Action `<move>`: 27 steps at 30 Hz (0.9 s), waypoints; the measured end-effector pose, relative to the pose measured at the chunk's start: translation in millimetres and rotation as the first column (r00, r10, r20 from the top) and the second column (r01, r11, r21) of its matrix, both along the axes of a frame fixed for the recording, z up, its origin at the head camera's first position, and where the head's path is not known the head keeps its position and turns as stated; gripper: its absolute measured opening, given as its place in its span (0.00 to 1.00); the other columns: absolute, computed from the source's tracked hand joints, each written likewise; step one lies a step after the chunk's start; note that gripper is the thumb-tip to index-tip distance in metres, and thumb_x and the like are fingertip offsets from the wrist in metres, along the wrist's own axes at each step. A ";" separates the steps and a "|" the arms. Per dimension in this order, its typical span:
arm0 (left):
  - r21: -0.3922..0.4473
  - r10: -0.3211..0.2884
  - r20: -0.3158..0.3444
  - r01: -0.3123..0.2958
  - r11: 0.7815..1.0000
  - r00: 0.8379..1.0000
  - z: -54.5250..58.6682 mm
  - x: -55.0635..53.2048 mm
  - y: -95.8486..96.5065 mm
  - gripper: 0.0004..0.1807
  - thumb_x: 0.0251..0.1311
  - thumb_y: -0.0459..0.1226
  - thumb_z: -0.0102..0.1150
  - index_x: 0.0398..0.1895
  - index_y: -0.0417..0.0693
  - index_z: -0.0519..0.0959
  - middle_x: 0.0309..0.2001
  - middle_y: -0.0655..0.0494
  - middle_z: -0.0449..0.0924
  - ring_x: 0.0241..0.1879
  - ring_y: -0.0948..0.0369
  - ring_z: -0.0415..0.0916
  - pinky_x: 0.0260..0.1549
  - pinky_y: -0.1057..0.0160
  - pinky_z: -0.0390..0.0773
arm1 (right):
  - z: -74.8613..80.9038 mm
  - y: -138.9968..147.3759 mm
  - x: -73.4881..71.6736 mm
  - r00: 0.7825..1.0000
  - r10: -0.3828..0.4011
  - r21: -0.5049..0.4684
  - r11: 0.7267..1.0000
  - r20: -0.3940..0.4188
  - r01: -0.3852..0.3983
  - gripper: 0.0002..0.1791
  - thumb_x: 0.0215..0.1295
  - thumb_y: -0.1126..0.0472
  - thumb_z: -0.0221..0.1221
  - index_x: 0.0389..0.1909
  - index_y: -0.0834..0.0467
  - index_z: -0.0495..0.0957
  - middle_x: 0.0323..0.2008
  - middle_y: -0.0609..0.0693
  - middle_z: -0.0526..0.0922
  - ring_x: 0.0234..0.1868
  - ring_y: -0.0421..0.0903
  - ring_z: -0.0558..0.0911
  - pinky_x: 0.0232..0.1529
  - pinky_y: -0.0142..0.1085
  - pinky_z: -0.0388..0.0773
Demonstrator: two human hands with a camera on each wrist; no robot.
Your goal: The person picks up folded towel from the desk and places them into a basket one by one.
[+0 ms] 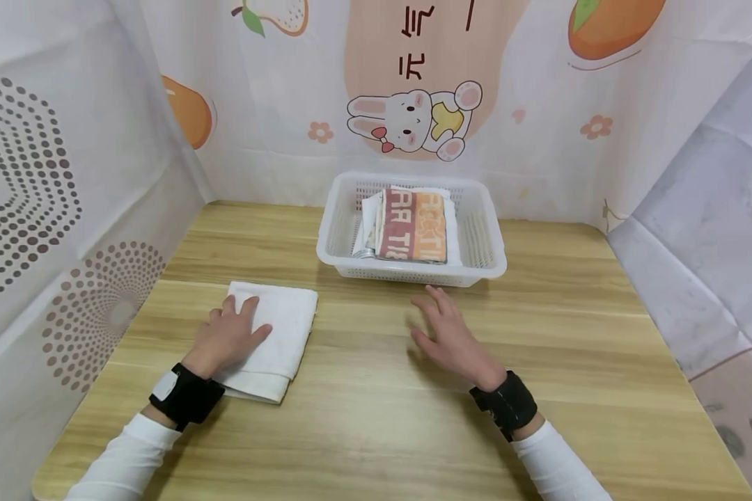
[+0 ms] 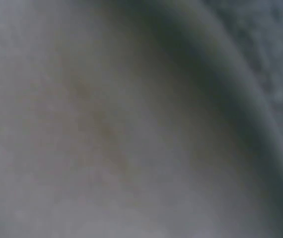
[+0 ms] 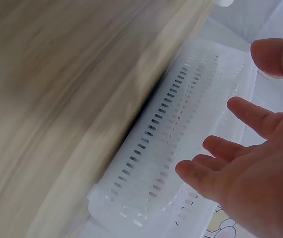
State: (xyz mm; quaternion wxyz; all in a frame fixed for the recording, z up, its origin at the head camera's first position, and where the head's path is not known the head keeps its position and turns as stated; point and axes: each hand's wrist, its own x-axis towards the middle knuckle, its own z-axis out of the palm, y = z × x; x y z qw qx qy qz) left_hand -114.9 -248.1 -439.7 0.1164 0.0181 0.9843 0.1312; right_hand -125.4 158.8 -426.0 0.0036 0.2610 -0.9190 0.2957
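A folded white towel lies at the left of the table, and my left hand rests on it with fingers spread. The left wrist view is a close blur. My right hand is held over the table in front of the white plastic basket, fingers loosely extended and holding nothing. In the right wrist view those fingers show near the slotted side of the basket. Inside the basket lies a folded towel with red and orange lettering panels, with white cloth around and beneath it.
The wooden table meets a printed curtain behind the basket. Fabric walls also close in the left and right sides. Both wrists wear black bands.
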 end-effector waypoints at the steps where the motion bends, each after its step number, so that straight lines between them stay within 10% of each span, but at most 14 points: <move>1: 0.000 -0.001 0.001 0.001 1.000 1.000 -0.1 0.9 1.0 0.38 0.71 0.53 0.50 0.73 0.38 0.55 0.68 0.16 0.48 0.60 0.20 0.56 0.48 0.26 0.66 | -0.4 -0.6 0.7 1.000 0.000 -0.004 1.000 0.013 0.000 0.32 0.65 0.62 0.63 0.68 0.65 0.66 0.73 0.73 0.52 0.73 0.71 0.52 0.69 0.65 0.49; 27: -0.020 -0.062 -0.008 0.062 0.998 0.998 3.4 3.4 25.9 0.35 0.71 0.52 0.51 0.73 0.41 0.58 0.68 0.18 0.50 0.60 0.23 0.59 0.45 0.28 0.71 | -2.2 -14.3 3.7 0.985 0.047 -0.076 0.996 0.165 -0.035 0.31 0.69 0.61 0.61 0.70 0.64 0.65 0.73 0.71 0.55 0.73 0.67 0.56 0.67 0.61 0.60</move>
